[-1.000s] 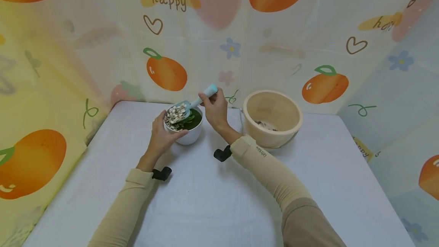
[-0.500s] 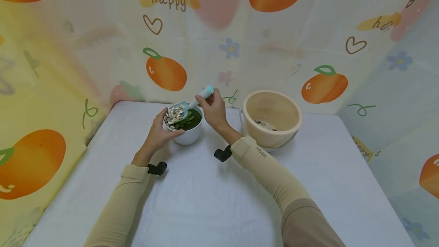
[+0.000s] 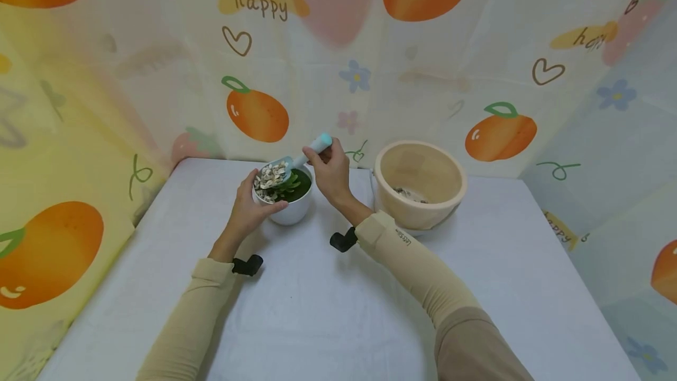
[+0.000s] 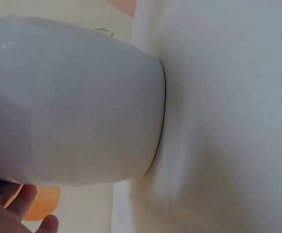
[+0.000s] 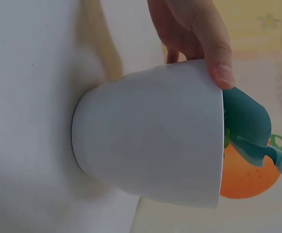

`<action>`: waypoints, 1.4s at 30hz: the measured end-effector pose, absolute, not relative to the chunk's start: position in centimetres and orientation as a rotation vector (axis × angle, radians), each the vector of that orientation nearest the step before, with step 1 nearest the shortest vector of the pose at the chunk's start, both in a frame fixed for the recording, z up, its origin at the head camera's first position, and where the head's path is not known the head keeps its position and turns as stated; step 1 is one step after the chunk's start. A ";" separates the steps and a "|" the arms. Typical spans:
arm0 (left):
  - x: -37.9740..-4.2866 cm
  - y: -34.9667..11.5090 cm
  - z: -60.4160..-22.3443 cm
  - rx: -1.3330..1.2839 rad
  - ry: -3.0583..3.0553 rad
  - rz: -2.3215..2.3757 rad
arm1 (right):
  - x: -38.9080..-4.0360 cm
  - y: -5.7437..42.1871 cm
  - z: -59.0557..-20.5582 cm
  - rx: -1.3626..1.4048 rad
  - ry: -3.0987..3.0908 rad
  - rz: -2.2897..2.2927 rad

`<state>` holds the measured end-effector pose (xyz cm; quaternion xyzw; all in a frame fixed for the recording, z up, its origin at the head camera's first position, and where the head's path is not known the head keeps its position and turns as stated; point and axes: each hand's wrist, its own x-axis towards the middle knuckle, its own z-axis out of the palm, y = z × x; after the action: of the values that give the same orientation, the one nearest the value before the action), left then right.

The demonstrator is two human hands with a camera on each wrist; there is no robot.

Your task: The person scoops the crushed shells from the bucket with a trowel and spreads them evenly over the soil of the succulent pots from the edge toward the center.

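My left hand (image 3: 246, 207) holds a white flowerpot (image 3: 292, 214) at its left side, thumb along the near rim and fingers on the far side. Green leaves (image 3: 288, 186) show inside the pot. In the right wrist view, the left thumb (image 5: 223, 70) presses on the rim of the pot (image 5: 150, 136). My right hand (image 3: 333, 174) pinches the pale handle of a light-blue hand trowel (image 3: 318, 144), tilted down towards the left. Its blade, loaded with whitish pebbles (image 3: 271, 175), lies over the pot's left part. The right wrist view shows the blade's teal underside (image 5: 250, 121) at the pot's mouth.
To the right of my right hand stands a large beige pot (image 3: 420, 215) with a few pebbles (image 3: 409, 194) at its bottom. A white cloth covers the table (image 3: 317, 310). Behind the table hangs a fruit-print curtain (image 3: 317, 75).
The trowel and right hand have shifted very slightly left and down over the pot. My left hand has moved a little on the pot's side, its wrist going left and partly back.
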<state>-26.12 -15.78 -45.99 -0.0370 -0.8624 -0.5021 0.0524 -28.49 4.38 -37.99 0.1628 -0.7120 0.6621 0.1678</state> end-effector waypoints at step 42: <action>-27.0 -16.2 -46.2 -0.109 -2.636 -1.558 | -28.3 4.5 -37.8 0.486 -2.011 1.832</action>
<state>-26.97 -16.25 -46.25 -0.0356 -0.8597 -0.5081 0.0389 -28.34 4.51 -37.84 0.1727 -0.7149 0.6510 0.1880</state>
